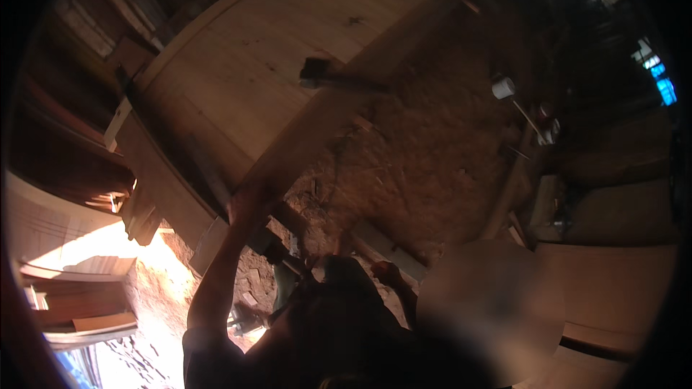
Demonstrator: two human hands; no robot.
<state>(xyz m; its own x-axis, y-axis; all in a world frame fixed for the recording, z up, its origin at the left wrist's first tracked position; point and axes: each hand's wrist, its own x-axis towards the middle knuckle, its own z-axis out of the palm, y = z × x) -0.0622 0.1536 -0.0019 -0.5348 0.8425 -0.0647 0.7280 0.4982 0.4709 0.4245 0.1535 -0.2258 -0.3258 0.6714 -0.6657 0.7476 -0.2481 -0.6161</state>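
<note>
A large curved-edge wooden panel point(238, 57) slants across the upper left, with a darker rail point(310, 126) along its right side. My left hand point(252, 198) grips the near corner of this panel, its fingers dim in the shadow. On the panel lies a hammer-like tool point(315, 73) with a dark blocky head, its handle reaching over the rail. Close to my knees, my right hand point(387, 272) is curled closed; whatever it may hold is hidden. Between my left forearm and my legs is a dark tool with a metal bar point(294, 265), its kind unclear.
Brown earthen floor point(425, 151) with scraps spreads right of the panel. A wooden block point(389, 251) lies ahead of my right hand. A white cylinder point(503, 86) on a rod stands farther right. Wooden boards point(613, 281) lie right; curved wooden pieces point(65, 223) sit in sunlight left.
</note>
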